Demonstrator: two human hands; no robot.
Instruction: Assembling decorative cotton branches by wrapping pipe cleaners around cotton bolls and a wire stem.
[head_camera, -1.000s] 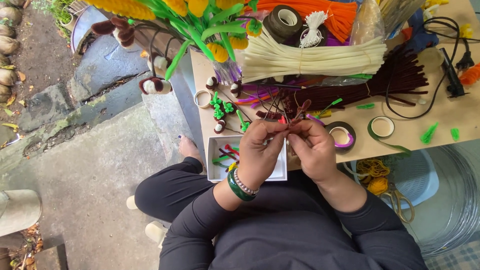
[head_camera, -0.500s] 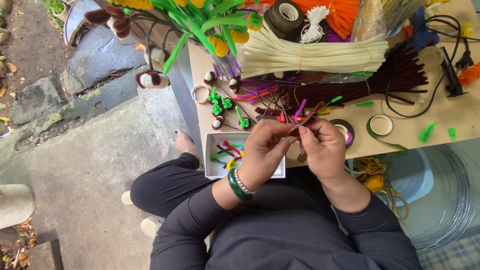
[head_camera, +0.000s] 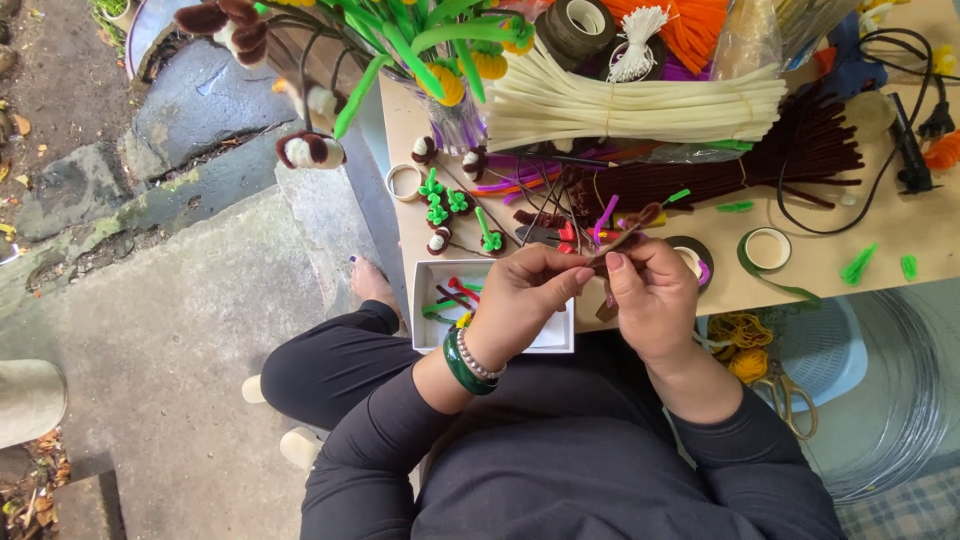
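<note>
Both of my hands meet above the front edge of the wooden table (head_camera: 830, 265). My left hand (head_camera: 525, 295), with a green bangle at the wrist, pinches one end of a brown fuzzy pipe cleaner (head_camera: 628, 228). My right hand (head_camera: 655, 300) grips the same pipe cleaner from the other side, fingers curled around it. A purple pipe cleaner (head_camera: 605, 215) sticks up just behind the hands. Under my left hand a white shallow box (head_camera: 430, 300) holds several short coloured pieces.
The table holds a cream pipe cleaner bundle (head_camera: 640, 100), a dark brown bundle (head_camera: 740, 165), green tape rolls (head_camera: 768, 248), small green and brown craft pieces (head_camera: 445, 205) and black cables (head_camera: 905, 110). A blue basket (head_camera: 820, 350) and wire coils (head_camera: 900, 400) sit below right.
Both hands have stayed together on the brown pipe cleaner, shifting slightly right and turning it; its end now points up and right. The view has drifted a little.
</note>
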